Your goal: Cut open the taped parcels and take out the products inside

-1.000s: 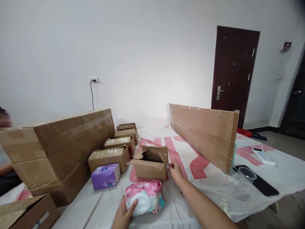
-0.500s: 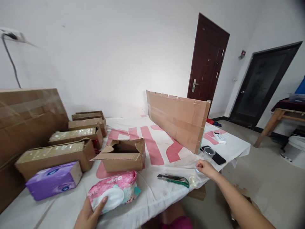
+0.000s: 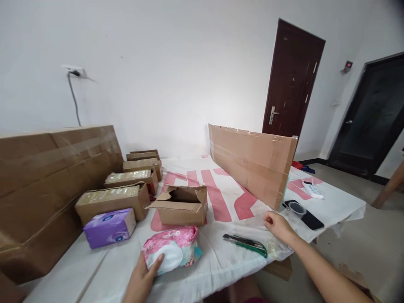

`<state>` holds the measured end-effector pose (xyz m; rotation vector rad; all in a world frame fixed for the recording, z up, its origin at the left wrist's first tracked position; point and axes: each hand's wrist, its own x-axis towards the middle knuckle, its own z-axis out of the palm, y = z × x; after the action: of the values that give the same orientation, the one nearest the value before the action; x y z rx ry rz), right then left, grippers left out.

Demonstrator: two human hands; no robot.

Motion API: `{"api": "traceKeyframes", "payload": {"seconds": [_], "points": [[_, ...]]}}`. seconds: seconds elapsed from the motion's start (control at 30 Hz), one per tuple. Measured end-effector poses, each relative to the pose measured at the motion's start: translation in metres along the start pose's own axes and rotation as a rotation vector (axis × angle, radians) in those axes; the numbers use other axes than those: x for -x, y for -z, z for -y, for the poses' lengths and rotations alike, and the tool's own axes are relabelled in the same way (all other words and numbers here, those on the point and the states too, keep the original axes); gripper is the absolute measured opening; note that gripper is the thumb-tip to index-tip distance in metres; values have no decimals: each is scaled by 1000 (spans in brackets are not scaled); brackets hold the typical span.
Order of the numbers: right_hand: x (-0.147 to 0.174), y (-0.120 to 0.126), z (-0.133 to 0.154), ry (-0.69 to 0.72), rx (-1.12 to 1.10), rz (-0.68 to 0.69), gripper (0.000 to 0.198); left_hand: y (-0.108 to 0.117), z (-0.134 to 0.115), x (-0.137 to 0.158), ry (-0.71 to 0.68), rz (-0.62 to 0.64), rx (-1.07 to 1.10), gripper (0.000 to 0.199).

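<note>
My left hand (image 3: 142,275) grips the near left end of a pink and white pack of wet wipes (image 3: 186,243), with the thumb on top beside its white lid. The pack is at the table's front edge. My right hand (image 3: 278,225) hovers over the right part of the table, its fingers curled closed; whatever may be in them is hidden. Just left of it lies a green-handled utility knife (image 3: 252,245). An open cardboard box (image 3: 181,213), one flap folded out, stands behind the wipes. To its left is a purple tissue pack (image 3: 109,230).
Several small boxes (image 3: 112,201) line the left side before a large carton (image 3: 57,189). A tall cardboard panel (image 3: 249,162) stands upright at right. Beyond my right hand lie a black phone (image 3: 314,221), a clear round lid (image 3: 297,208) and a white device (image 3: 312,190).
The view has turned left, so everything sits further right. My right hand has shifted slightly left, away from the phone. My left hand keeps its hold on the wet wipes.
</note>
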<state>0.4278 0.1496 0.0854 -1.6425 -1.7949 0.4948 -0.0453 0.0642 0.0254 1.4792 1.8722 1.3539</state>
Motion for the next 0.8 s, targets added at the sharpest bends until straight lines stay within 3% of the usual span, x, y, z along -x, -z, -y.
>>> {"api": "traceKeyframes", "payload": {"seconds": [0.17, 0.27, 0.37, 0.5, 0.8], "points": [[-37, -85, 74, 125, -358, 132, 6, 1, -3, 2, 23, 0, 0, 61], [-59, -135, 104, 73, -532, 193, 18, 2, -6, 4, 30, 1, 23, 61], [-76, -168, 120, 11, -678, 240, 28, 2, -6, 5, 26, -5, 38, 61], [-89, -188, 127, -2, -815, 284, 29, 1, -4, 4, 18, 1, 66, 62], [-93, -208, 128, 47, -916, 304, 20, 1, -5, 3, 18, -10, 79, 59]]}}
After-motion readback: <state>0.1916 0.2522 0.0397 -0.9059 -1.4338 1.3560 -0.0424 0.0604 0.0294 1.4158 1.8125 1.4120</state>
